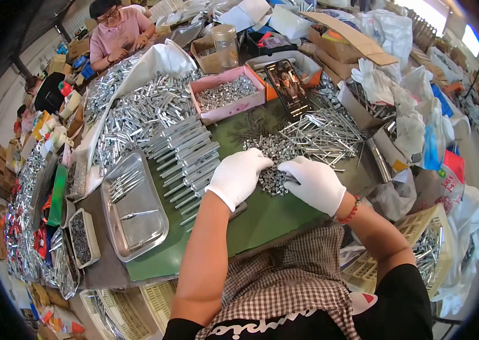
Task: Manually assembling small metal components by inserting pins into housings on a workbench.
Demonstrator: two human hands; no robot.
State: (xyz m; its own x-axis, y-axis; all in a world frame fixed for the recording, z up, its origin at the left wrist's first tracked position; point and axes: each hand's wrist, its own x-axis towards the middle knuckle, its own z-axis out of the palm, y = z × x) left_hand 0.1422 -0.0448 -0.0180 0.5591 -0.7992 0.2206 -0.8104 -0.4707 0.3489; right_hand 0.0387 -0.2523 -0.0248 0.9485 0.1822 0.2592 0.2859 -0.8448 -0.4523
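Both my hands wear white knit gloves and meet at a heap of small silver metal nuts (274, 184) on the green work surface (239, 226). My left hand (238, 175) is at the heap's left edge, its fingers curled and pressed together. From the right, my right hand (316, 184) reaches in with thumb and fingers closed at the nuts. Whatever lies between the fingertips is too small or hidden to make out. Long thin metal rods (324, 131) lie loose just beyond my right hand. Rows of metal sleeves with rods (191, 161) are laid side by side left of my left hand.
A steel tray (154, 226) with a few metal pieces stands left. Farther off are a pink box of small parts (228, 90), a phone (287, 88) propped upright and a large pile of metal sleeves (143, 116). Another person (117, 34) works at the far left.
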